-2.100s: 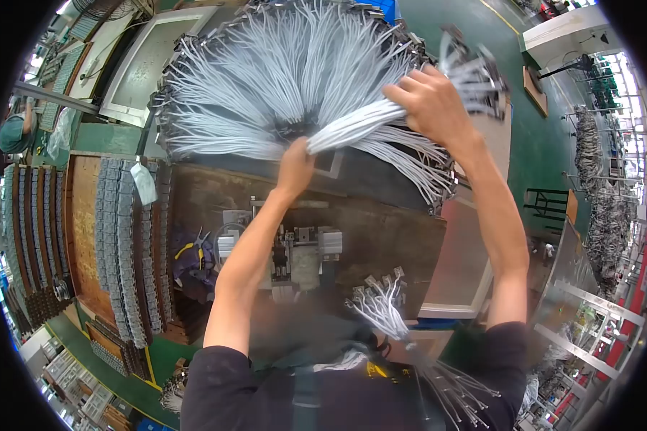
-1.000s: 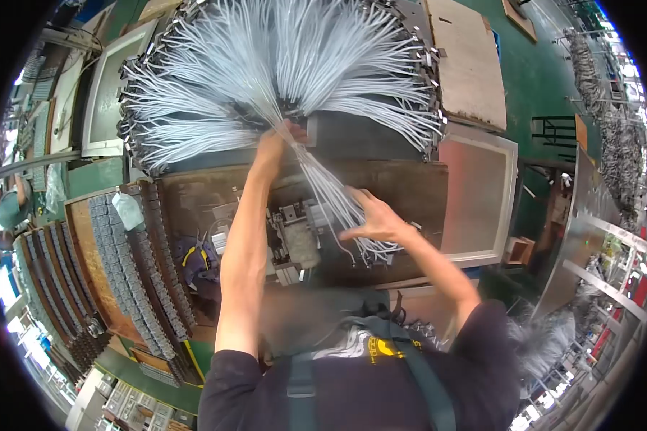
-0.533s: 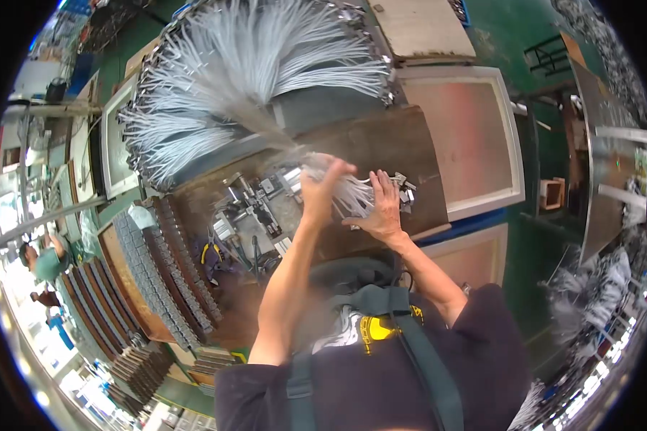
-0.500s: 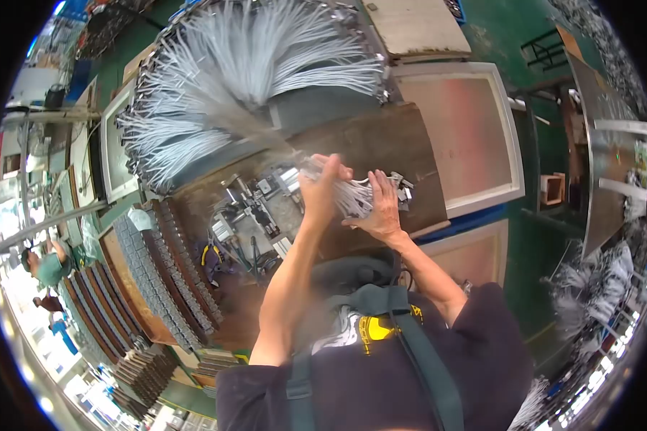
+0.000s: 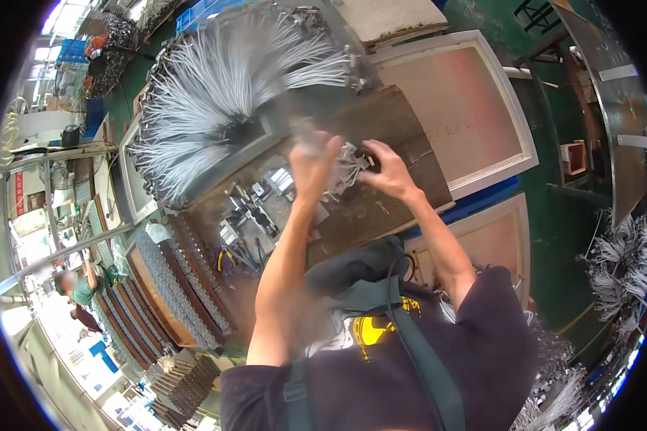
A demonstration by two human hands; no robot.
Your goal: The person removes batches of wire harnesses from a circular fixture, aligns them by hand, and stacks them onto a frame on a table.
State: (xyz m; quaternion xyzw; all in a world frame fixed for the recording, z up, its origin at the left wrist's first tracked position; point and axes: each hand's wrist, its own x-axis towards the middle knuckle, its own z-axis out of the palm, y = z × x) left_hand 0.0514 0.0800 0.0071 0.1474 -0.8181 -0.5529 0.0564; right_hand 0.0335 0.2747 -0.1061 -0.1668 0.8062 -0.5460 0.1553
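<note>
My left hand [image 5: 311, 171] is raised over the bench, fingers closed and smeared by motion. A pale, blurred shape sticks up from it, and I cannot make out what it is. Just right of that hand lies a looped bundle of white cables [image 5: 346, 171] on the brown board [image 5: 363, 215]. My right hand [image 5: 389, 172] is at the bundle's right side, fingers curved and apart from the thumb. Whether its fingertips touch the cables cannot be told. Metal fixture parts [image 5: 255, 208] sit left of my left forearm.
A large fan of white cables [image 5: 194, 108] spreads over the bench's far left. Pliers [image 5: 226, 260] lie near the fixture. Racks of grey connectors [image 5: 162, 280] stand on the left, a framed panel [image 5: 453, 108] on the right. Another person [image 5: 83, 287] works at far left.
My right hand has lifted off the cable bundle and its fingers have curled. The blurred streak above my left hand has swung from up-left to nearly upright. The view has turned slightly.
</note>
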